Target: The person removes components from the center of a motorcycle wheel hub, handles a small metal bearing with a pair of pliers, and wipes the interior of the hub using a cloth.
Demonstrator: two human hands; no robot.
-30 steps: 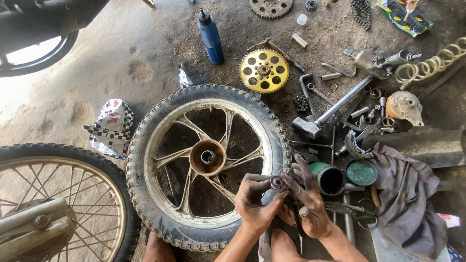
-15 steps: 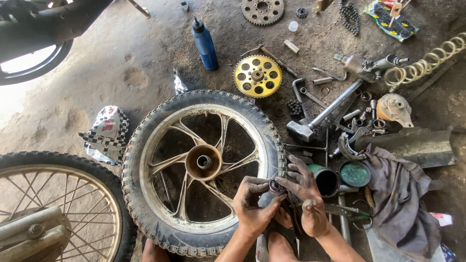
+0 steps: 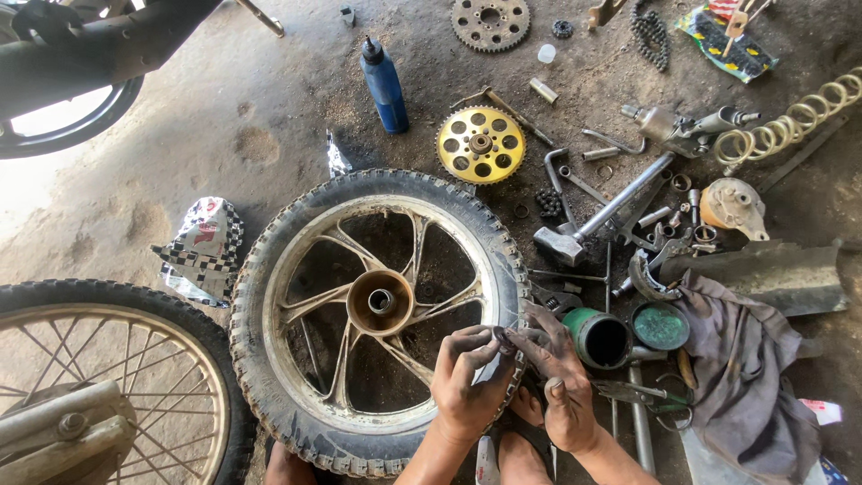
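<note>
I've got both hands low in the head view, around 6 o'clock. My left hand (image 3: 467,382) and right hand (image 3: 564,391) meet fingertip to fingertip over the tyre edge of the cast wheel (image 3: 382,319), pinching a small dark round part (image 3: 505,339) between them; fingers narrow, closed on it, too small to tell what it is. That part sits at 4 o'clock from the wheel hub (image 3: 380,302). Wheel lies flat on the dirt floor, frame centre. At 3 o'clock of my hands, just beside: green tin (image 3: 600,339) on its side, its lid (image 3: 660,325) next to it, then a grey rag (image 3: 745,377). Hammer (image 3: 597,216) at 1 o'clock. Gold sprocket (image 3: 481,145) at 12 o'clock of the wheel, blue bottle (image 3: 383,85) at 11. Spoked wheel (image 3: 99,386) at 9 o'clock, bottom left.
</note>
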